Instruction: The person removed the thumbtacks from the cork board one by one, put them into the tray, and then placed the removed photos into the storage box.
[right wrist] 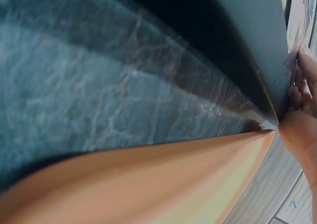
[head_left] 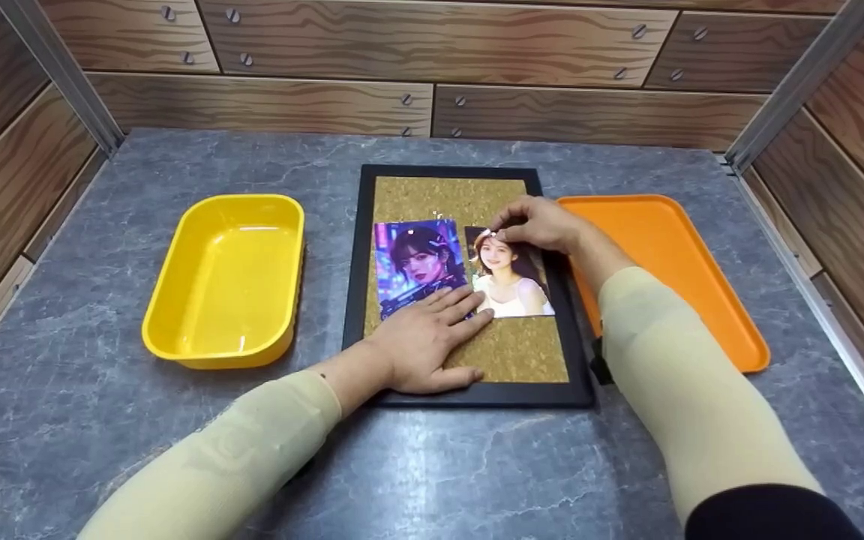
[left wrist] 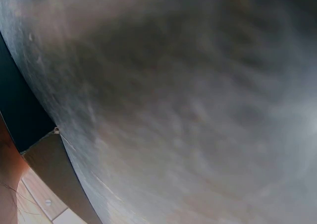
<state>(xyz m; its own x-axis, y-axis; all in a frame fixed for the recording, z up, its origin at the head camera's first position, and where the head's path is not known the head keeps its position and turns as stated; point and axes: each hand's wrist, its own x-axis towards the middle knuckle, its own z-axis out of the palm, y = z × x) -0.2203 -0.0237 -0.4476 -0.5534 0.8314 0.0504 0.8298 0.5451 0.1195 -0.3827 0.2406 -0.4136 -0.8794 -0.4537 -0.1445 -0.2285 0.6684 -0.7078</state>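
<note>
Plainly, in the head view the left hand (head_left: 432,341) lies palm down, fingers spread, across the neon-lit print's (head_left: 415,262) lower edge and the cork board (head_left: 518,351); the right hand (head_left: 541,223) pinches a tiny pale piece (head_left: 490,234) at the top of the portrait photo (head_left: 511,291), which lies beside that print, head end and long axis pointing away from the person. The left wrist view gives mostly blurred tabletop (left wrist: 198,135). The right wrist view adds lower fingers curled inward, and the black frame (right wrist: 247,30) near the orange tray (right wrist: 124,189)
</note>
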